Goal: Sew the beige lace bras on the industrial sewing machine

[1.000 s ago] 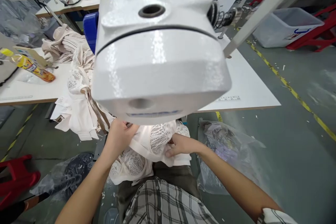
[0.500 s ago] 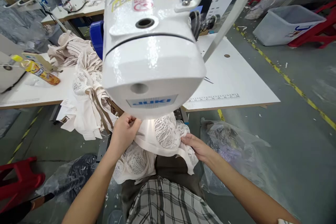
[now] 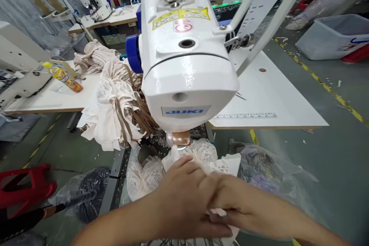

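Presently, the lace garment [image 3: 205, 150] lies below the sewing-machine head [image 3: 188, 80], right hand [image 3: 233, 200] seemingly pinching its cloth; left hand [image 3: 184, 194] overlaps, grip hidden. Possible fault: uneven pull from overlapping hands snags lace.

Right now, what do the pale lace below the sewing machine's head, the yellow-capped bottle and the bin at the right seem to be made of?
Pale lace: thin, matt textile, by its openwork pattern; the fibre cannot be told.
Bottle: probably clear, smooth plastic, since amber shows below the label; glass remains possible.
Bin: likely translucent plastic, by its milky walls.
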Tool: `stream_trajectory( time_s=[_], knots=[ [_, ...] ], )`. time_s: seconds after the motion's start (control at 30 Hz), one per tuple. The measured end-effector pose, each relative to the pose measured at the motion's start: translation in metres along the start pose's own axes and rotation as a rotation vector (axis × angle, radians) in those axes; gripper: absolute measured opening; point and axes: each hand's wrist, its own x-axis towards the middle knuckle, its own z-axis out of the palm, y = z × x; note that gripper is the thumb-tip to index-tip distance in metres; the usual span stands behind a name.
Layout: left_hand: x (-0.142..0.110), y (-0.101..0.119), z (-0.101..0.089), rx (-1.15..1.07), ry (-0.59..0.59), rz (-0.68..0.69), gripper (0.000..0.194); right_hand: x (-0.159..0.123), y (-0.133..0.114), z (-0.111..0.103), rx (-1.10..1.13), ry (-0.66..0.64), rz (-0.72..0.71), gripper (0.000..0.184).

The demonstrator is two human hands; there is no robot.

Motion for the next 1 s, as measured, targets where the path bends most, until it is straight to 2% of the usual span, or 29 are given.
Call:
stream_trajectory(
  time_s=[0.07, 0.13, 0.23, 0.33, 0.43, 0.5, 0.6, 0.7, 0.8, 0.87, 1.0],
  knots=[
    [-0.001, -0.011, -0.001, -0.09, -0.189, -0.277, 0.047, 0.004, -0.009, -0.001, -0.011, -0.005, 0.084, 0.037],
    [-0.003, -0.023, -0.004, -0.185, -0.21, -0.458, 0.033, 0.008, -0.007, 0.0, -0.024, 0.064, 0.19, 0.033],
    [-0.004, -0.037, -0.012, -0.333, -0.069, -0.49, 0.02, 0.015, 0.006, 0.0, -0.039, 0.186, 0.318, 0.026],
    [-0.001, -0.044, -0.025, -0.285, 0.02, -0.536, 0.03, 0.024, 0.018, -0.002, -0.12, 0.326, 0.288, 0.028],
    [0.003, -0.055, -0.041, -0.329, 0.017, -0.615, 0.041, 0.036, 0.025, -0.009, -0.216, 0.402, 0.186, 0.025],
    [0.004, -0.065, -0.049, -0.407, -0.009, -0.647, 0.04, 0.043, 0.029, -0.016, -0.218, 0.38, 0.161, 0.023],
    [0.004, -0.083, -0.053, -0.428, -0.014, -0.698, 0.046, 0.052, 0.038, -0.024, -0.133, 0.373, 0.254, 0.021],
    [0.007, -0.099, -0.049, -0.361, 0.087, -0.669, 0.047, 0.059, 0.048, -0.032, -0.067, 0.415, 0.331, 0.024],
    [0.012, -0.11, -0.045, -0.308, 0.251, -0.501, 0.027, 0.065, 0.054, -0.038, -0.04, 0.431, 0.332, 0.025],
    [0.016, -0.115, -0.045, -0.321, 0.301, -0.417, 0.018, 0.069, 0.055, -0.041, -0.046, 0.451, 0.327, 0.025],
    [0.02, -0.125, -0.046, -0.238, 0.334, -0.446, 0.021, 0.073, 0.059, -0.045, -0.063, 0.483, 0.289, 0.025]
  ],
)
